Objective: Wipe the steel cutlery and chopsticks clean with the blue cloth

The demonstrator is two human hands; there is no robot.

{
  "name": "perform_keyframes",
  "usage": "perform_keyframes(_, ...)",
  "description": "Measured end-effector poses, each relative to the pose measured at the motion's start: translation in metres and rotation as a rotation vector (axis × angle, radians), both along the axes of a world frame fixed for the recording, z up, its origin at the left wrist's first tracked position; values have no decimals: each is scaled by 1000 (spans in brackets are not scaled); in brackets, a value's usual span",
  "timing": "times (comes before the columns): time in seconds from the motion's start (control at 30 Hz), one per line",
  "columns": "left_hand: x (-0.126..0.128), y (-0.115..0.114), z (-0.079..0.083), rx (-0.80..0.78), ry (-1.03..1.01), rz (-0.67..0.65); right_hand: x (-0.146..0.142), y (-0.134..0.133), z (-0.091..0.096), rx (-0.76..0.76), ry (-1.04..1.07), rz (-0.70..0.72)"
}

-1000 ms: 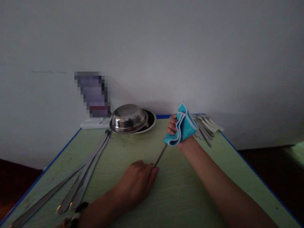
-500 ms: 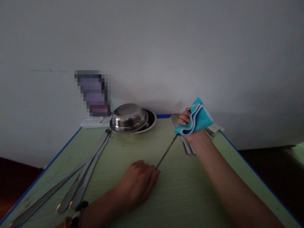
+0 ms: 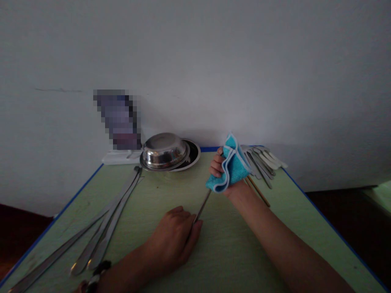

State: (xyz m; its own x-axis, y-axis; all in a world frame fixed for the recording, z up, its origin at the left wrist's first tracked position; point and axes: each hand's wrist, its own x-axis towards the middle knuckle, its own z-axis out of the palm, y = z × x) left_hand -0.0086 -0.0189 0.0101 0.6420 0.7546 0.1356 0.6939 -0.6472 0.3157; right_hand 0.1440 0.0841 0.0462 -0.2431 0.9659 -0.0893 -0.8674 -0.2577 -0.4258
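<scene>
- The left hand (image 3: 174,234), as we see it, pinches the near end of a thin metal utensil (image 3: 202,205) between thumb and fingers.
- The right hand (image 3: 216,164) has its fingers curled around a blue cloth (image 3: 236,171), which wraps the utensil's far part; we cannot tell what shape that covered end has.
- From the left hand, the utensil's long axis points to about one o'clock; from the right hand, the shaft comes out toward seven. Both hands have it, the left with bare fingers and nearer to us.
- Around the middle of the table (image 3: 232,256), we find an upturned metal bowl (image 3: 166,150) at eleven o'clock, long utensils (image 3: 105,228) toward nine and cutlery (image 3: 262,167) at two.
- We can read no brand, label or writing; the screen (image 3: 119,118) at ten o'clock is pixelated.
</scene>
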Motion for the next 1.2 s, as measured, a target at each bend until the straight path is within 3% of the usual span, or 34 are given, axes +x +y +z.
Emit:
perform_keyframes(0.2,-5,-1,-2,-1,-93,21,-15,-8,-7,-56,32,80)
perform_keyframes(0.47,-6,3,-1,-138,-156,131,-41,-24,-22,-103,26,228)
perform_keyframes(0.7,-2,0,2,-69,-68,83,-10,-6,-2,-72,8,79)
perform_keyframes(1.0,-3,1,-5,25,0,-11,30,20,5,88,4,-83)
perform_keyframes(1.2,-3,0,0,34,18,-49,23,16,8,61,37,-130)
